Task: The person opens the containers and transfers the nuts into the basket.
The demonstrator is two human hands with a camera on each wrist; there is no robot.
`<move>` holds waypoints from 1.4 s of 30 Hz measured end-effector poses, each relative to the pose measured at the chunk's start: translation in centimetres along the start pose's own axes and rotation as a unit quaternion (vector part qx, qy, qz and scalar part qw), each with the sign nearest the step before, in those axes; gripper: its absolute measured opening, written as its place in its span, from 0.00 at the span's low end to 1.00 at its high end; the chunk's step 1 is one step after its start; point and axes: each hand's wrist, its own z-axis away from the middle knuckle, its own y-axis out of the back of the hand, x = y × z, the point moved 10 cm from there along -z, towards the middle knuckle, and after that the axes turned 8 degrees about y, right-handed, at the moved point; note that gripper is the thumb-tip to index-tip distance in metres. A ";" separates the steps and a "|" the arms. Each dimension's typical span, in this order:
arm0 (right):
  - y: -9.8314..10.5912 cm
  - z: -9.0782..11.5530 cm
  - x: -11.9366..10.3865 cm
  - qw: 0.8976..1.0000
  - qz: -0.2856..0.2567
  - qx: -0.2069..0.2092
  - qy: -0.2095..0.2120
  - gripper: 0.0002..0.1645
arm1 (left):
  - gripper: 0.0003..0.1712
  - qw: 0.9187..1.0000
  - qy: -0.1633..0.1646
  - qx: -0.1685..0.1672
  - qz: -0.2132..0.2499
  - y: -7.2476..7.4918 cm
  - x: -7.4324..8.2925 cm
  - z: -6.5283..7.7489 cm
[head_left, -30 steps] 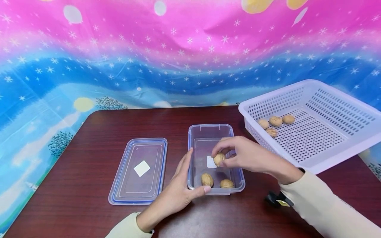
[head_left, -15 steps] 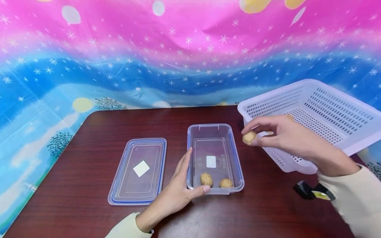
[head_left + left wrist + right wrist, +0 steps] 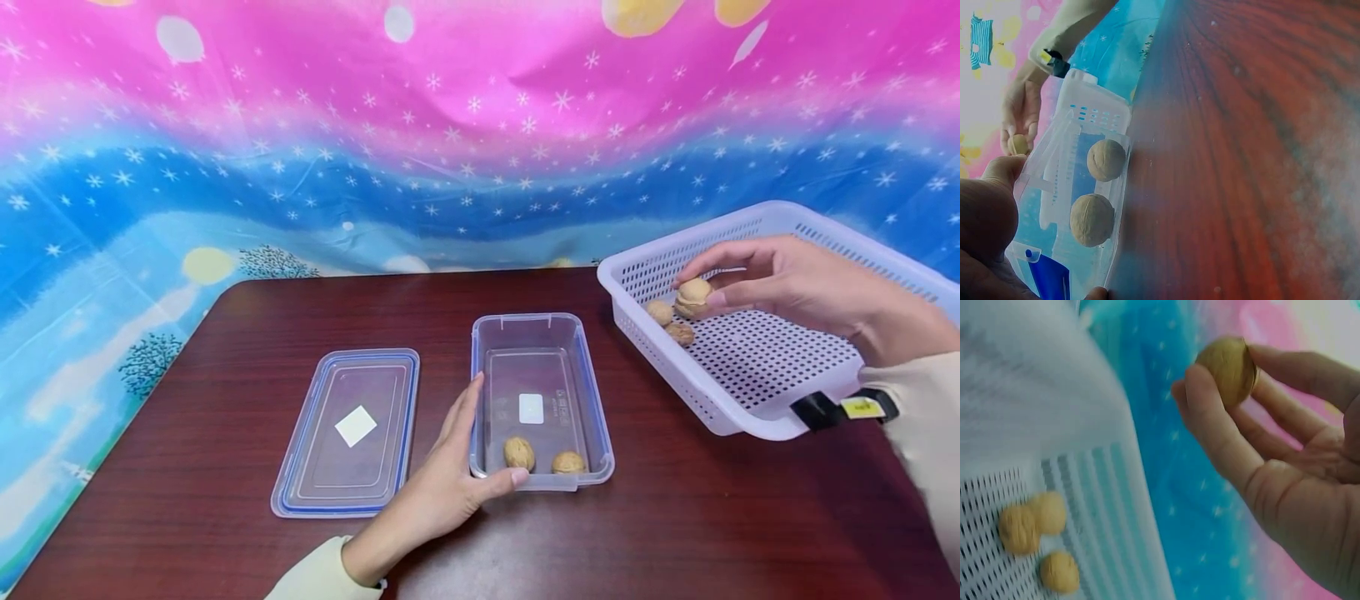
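My right hand (image 3: 817, 292) pinches a walnut (image 3: 1227, 370) between thumb and fingertips, over the left part of the lilac plastic basket (image 3: 667, 387). Walnuts (image 3: 1060, 572) lie on the basket floor below; in the head view the held one overlaps one of them. My left hand (image 3: 442, 492) grips the clear plastic box (image 3: 543, 483) at its near left corner, thumb over the front rim and fingers along the left wall. Inside this lidless box, two walnuts (image 3: 519, 453) (image 3: 1092, 220) rest near the front wall, beside a white square label (image 3: 531, 409).
The box's lid (image 3: 352, 467), edged in blue with a white diamond sticker, lies flat on the dark red table (image 3: 247, 358) to the left. A printed cloth (image 3: 480, 150) hangs behind the table. The basket stands at the right.
Over the last second my right hand has carried its walnut from above the box, right and away, to above the basket. My left hand and the box have stayed put.
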 end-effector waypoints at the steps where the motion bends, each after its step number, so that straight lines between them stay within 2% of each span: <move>1: 0.3 -0.1 0.3 1.000 -0.014 -0.011 0.007 0.24 | 0.66 1.000 0.000 0.000 0.001 0.0 0.0 0.0; 4: 1.3 -0.3 1.3 0.997 -0.064 -0.031 0.022 0.26 | 0.66 1.000 -0.002 0.001 0.003 0.0 0.0 -0.1; 7: 2.5 -0.4 2.6 0.996 -0.080 -0.028 0.019 0.27 | 0.66 1.000 -0.002 0.000 0.002 0.0 -0.1 0.0; 14: 3.9 -0.9 5.3 0.998 -0.065 -0.025 -0.015 0.25 | 0.66 1.000 0.007 -0.003 0.001 -0.1 -0.3 0.0; 25: 3.9 -0.7 9.0 0.990 -0.083 -0.099 -0.062 0.23 | 0.67 1.000 0.001 -0.003 0.006 -0.1 -0.1 0.0; 33: 3.7 -0.2 11.3 0.972 -0.137 -0.150 -0.121 0.23 | 0.67 1.000 0.009 -0.002 0.002 -0.2 -0.3 -0.1; 37: 3.6 0.1 12.1 0.962 -0.161 -0.159 -0.155 0.24 | 0.67 1.000 0.008 -0.002 0.001 -0.1 -0.3 -0.1; 42: 3.4 0.5 13.1 0.954 -0.155 -0.168 -0.196 0.23 | 0.68 1.000 0.011 -0.002 -0.001 -0.1 -0.3 -0.1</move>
